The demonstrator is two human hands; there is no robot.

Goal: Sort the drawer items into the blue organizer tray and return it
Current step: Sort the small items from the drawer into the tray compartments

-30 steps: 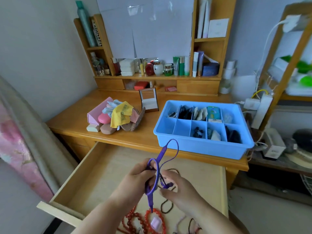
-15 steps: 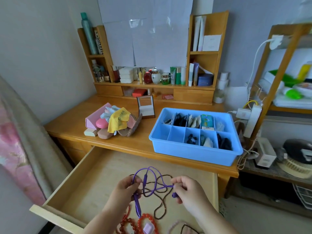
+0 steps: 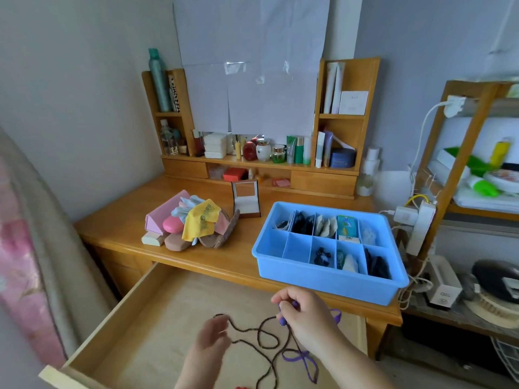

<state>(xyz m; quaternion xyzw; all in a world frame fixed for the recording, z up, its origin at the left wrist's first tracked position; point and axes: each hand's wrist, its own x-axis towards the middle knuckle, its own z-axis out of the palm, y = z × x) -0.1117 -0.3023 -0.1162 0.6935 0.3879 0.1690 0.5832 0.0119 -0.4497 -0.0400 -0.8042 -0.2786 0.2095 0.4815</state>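
Open drawer [image 3: 134, 327]: right hand [image 3: 306, 318] fingers pinch one purple cord [image 3: 304, 357]; left hand [image 3: 212, 336] fingers relaxed.

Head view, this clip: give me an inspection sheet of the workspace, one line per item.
Surface: wooden desk, with its drawer pulled open below.
Job's things: blue tray on the desk, several compartments filled; purple cord; dark bead string over the drawer.
Clutter: pile with a yellow cloth; small open box.
Grippers: right hand grips the purple cord; left hand open, blurred.
Cables: power strip and white wires right of the desk.
Surroundings: shelf of bottles; side rack.
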